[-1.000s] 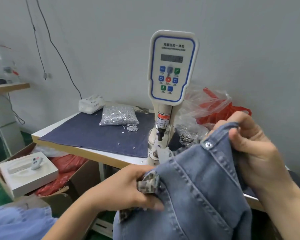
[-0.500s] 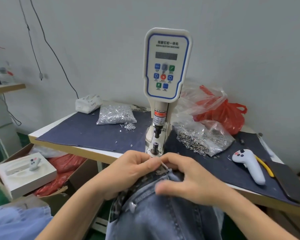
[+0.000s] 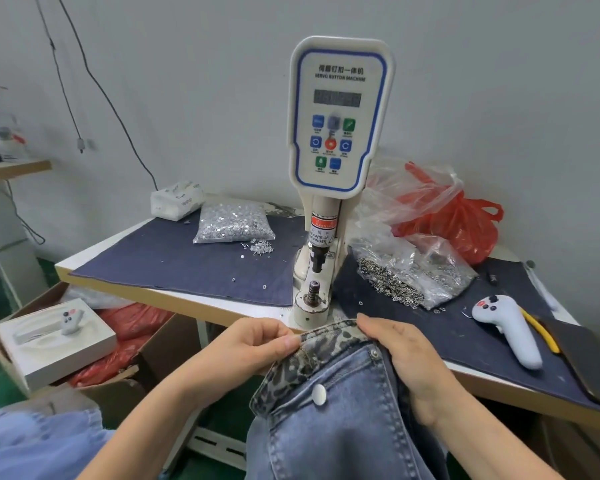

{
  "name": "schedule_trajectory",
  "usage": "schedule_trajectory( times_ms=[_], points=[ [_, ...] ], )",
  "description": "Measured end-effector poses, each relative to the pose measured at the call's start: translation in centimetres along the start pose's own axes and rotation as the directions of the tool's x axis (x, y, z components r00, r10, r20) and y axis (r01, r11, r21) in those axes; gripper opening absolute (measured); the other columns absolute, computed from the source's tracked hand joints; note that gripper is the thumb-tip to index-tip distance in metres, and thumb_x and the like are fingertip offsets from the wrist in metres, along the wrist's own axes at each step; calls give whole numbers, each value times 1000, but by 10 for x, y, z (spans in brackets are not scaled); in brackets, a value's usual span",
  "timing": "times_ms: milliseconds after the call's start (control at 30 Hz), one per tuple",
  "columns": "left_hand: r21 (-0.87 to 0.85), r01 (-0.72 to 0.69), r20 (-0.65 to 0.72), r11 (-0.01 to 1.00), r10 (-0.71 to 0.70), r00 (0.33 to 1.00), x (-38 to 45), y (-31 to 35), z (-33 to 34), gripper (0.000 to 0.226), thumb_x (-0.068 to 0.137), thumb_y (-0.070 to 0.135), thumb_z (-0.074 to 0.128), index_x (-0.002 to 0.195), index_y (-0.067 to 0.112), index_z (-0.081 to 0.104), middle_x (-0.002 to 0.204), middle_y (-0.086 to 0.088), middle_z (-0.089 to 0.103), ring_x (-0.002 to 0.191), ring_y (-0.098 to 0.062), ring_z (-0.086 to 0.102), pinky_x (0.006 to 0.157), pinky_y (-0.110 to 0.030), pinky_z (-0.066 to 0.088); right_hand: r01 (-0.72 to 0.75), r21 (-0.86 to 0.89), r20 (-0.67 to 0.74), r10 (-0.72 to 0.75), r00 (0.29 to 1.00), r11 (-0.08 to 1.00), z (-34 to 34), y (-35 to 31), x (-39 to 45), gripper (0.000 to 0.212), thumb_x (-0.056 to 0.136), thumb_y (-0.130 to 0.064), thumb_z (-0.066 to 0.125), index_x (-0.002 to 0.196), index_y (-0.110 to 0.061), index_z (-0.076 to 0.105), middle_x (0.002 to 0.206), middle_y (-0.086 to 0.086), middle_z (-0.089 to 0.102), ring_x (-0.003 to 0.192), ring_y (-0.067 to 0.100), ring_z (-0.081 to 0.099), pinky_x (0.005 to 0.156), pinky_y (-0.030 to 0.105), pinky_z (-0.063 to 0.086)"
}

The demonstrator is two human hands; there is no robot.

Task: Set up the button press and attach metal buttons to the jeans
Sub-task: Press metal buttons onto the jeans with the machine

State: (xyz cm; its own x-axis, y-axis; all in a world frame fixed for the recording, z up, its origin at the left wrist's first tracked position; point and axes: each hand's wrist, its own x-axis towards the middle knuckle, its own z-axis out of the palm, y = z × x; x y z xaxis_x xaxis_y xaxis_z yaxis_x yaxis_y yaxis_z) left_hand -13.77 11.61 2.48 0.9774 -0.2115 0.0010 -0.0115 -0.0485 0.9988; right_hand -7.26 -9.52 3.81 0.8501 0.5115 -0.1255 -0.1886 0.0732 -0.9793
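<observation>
The jeans [image 3: 343, 420] look soft and floppy (they sag between grips). Left hand [image 3: 246, 355] and right hand [image 3: 406, 358] each pinch the spotted waistband [image 3: 329, 344]; that thick edge seems best to hold.

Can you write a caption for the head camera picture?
Both hands, left and right, hold the jeans waistband before the button press.
</observation>
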Motion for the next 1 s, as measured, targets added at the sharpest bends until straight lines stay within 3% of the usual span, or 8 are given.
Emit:
schedule_trajectory(
  times_ms=[133,300,567,800,833,900,967,1000],
  points=[
    [12,30,38,999,-30,999,-1,-10,3,31,72,33,80,92,13,69,90,-1,71,82,-12,66,75,-21,50,-54,232,-83,75,994,971,-4,3,3,33,77,-31,62,80,-1,75,86,19,72,72,27,70,60,29,55],
    [268,-168,-435,949,275,858,-2,-30,20,26,70,31,82,89,25,66,94,4,67,91,-17,65,78,-28,52,-119,487,-98,190,977,865,-9,-2,1,50,75,-32,66,109,4,64,113,25,63,101,37,62,92,47,50],
    [528,-340,-158,778,483,861,-9,-24,44,28,79,49,64,103,35,65,102,17,52,101,-10,54,85,-18,44,-73,475,-27,97,995,877,-10,-6,-7,60,81,-30,63,122,12,53,127,35,51,121,49,47,107,60,32],
    [845,-327,31,424,571,821,-18,-4,46,21,85,41,65,80,25,53,92,17,43,88,-1,35,75,-21,31,38,116,-126,-23,992,993,-13,0,-5,30,82,-27,66,83,2,72,84,21,71,74,29,66,69,32,56],
    [787,-403,69,466,583,809,-22,0,46,19,87,36,63,80,24,51,94,14,47,89,-3,41,76,-20,35,79,-118,-165,-98,981,990,-17,3,-3,23,85,-22,66,82,0,72,80,14,72,73,23,64,67,24,54],
    [585,-448,85,676,498,863,-32,4,47,15,90,36,58,83,27,49,93,11,56,90,-14,53,82,-28,44,134,-692,-97,-276,956,709,-19,6,-3,13,87,-16,65,99,-11,67,87,-1,69,81,10,59,75,18,46],
    [580,-304,53,756,337,940,-37,1,49,17,90,44,53,87,29,47,81,12,60,81,-11,57,81,-31,50,298,-824,80,-422,903,482,-17,9,-8,25,88,-25,63,113,-25,61,105,-10,65,97,5,59,89,19,43],
    [635,-256,9,729,325,946,-36,-2,49,16,89,45,52,89,31,45,73,15,58,69,-3,53,72,-23,48,410,-723,163,-440,883,555,-13,6,-13,24,87,-35,63,110,-30,63,104,-10,67,99,6,60,90,20,44]
  ],
)
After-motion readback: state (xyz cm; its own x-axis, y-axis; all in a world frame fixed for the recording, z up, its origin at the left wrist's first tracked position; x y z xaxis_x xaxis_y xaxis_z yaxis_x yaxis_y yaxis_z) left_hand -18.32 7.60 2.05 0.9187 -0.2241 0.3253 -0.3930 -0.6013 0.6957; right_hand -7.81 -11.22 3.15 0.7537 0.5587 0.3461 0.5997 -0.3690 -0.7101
